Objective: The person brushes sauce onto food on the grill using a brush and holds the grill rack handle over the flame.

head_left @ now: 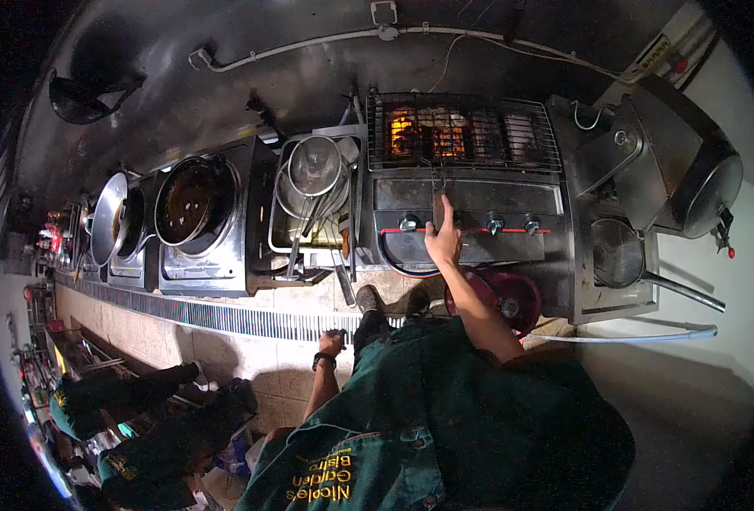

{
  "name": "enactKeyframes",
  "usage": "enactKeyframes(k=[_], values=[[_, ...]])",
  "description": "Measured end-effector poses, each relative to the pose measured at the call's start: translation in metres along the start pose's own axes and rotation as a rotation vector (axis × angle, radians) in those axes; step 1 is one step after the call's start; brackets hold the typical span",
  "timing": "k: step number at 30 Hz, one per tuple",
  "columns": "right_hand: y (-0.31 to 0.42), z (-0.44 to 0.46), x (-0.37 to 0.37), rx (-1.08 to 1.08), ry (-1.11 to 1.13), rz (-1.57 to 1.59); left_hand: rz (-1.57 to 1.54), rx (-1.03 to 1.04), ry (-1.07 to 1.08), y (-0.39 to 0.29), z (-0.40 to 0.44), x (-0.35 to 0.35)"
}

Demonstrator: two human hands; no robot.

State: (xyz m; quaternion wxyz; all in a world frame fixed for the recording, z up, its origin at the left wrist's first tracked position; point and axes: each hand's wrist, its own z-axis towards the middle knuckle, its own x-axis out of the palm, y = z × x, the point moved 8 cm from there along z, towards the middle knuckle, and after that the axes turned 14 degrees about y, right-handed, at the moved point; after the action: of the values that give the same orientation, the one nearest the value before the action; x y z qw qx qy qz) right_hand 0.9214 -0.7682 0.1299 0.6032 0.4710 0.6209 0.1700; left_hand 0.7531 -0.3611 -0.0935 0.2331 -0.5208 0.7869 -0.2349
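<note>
My right hand (445, 241) reaches to the front of a gas grill. Its fingers are closed round a slim brownish handle (438, 207), with one finger stretched out alongside. A thin wire stem joins this handle to the wire grill rack (513, 136) over the burners. Orange glow (401, 129) shows through the rack's left part; dark shapes there are hard to make out. Below the hand sits a row of black control knobs (494, 226). My left hand (332, 342), with a watch on its wrist, hangs low near my body, fingers curled; what they hold, if anything, is unclear.
Left of the grill, strainers (315, 166) rest in a metal tray (285, 241). Farther left are a wok (194, 203) and a pan (109, 220) on stoves. A long-handled pan (617, 253) stands right. A floor drain (224, 318) runs behind me; co-workers (164, 456) are lower left.
</note>
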Motion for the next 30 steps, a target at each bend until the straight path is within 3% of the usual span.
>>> enactKeyframes(k=[16, 18, 30], values=[[0.002, -0.001, 0.000, -0.010, 0.013, 0.021, 0.059, -0.016, 0.003, -0.015, -0.012, 0.002], [0.001, -0.001, 0.000, 0.010, 0.027, 0.018, -0.026, 0.097, 0.068, -0.013, -0.007, 0.003], [0.000, 0.000, -0.001, 0.004, 0.007, 0.001, 0.031, 0.041, 0.045, -0.020, -0.010, 0.002]])
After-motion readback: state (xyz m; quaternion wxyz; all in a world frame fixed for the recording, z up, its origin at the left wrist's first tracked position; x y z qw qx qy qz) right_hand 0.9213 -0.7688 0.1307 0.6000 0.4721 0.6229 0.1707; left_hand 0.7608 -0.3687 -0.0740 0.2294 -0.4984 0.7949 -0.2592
